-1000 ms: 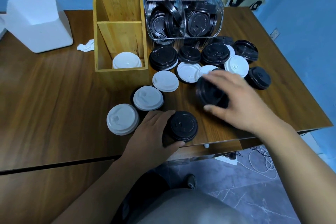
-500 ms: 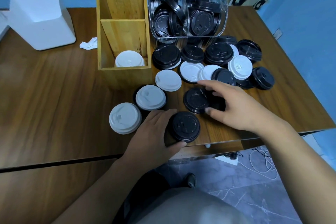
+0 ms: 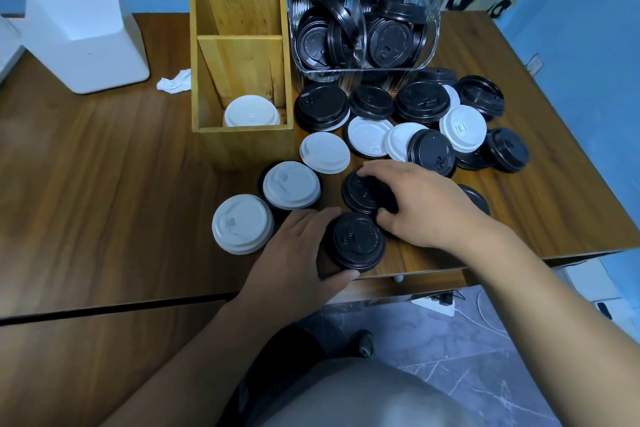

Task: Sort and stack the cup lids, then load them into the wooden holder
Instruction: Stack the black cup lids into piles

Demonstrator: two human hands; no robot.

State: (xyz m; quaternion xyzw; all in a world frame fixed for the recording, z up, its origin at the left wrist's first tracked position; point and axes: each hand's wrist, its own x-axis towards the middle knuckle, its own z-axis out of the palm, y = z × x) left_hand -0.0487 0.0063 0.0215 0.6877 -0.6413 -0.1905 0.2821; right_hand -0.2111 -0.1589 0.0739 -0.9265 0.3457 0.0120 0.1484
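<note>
My left hand (image 3: pixel 298 263) curls around a short stack of black lids (image 3: pixel 358 241) near the table's front edge, thumb below it and fingers on its left side. My right hand (image 3: pixel 420 206) grips another black lid (image 3: pixel 360 192) just behind that stack. Two white lid stacks (image 3: pixel 242 224) (image 3: pixel 291 184) stand to the left, and a single white lid (image 3: pixel 325 152) lies near the wooden holder (image 3: pixel 242 135). White lids (image 3: pixel 251 112) sit in the holder's front compartment. Several loose black and white lids (image 3: pixel 422 102) lie scattered behind my right hand.
A clear plastic bin (image 3: pixel 363 24) full of black lids stands right of the holder. A white box (image 3: pixel 86 38) and a crumpled tissue (image 3: pixel 175 80) are at the back left. The table's front edge (image 3: pixel 433 274) runs just below my hands.
My right hand has dragged a black lid from the scattered pile toward the stack under my left hand. My left hand has stayed on its black stack.
</note>
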